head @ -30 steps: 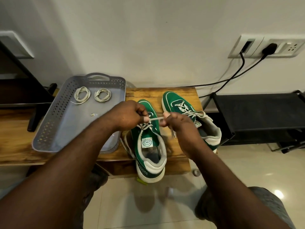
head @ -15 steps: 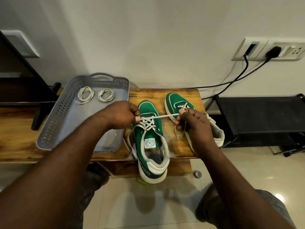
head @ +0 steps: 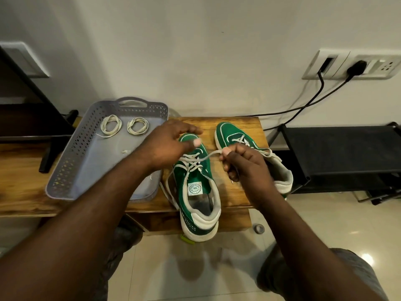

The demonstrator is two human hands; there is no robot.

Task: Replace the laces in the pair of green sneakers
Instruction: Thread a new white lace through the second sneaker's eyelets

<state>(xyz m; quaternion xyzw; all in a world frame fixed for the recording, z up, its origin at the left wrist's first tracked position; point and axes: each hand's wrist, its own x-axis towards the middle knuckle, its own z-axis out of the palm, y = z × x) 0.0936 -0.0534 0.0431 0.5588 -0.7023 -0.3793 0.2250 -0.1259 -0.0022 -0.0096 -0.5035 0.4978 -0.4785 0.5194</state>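
On the bench (head: pixel 238 192), the near green sneaker (head: pixel 195 187) lies between a gray tray (head: pixel 86 161) and the second sneaker (head: pixel 234 133). The right hand (head: pixel 245 166) has its grip pinching the lace (head: pixel 208 156), pulled sideways. The left hand (head: pixel 165 146) hovers over the toe, fingers spread. Two coiled laces (head: pixel 111 126) lie in the tray

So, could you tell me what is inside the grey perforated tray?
Two coiled white laces and a small white scrap; the left forearm hides the grey plastic tray's near right corner.

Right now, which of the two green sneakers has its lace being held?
The green sneaker beside the grey perforated tray, heel overhanging the wooden bench: the right hand pinches its white lace.
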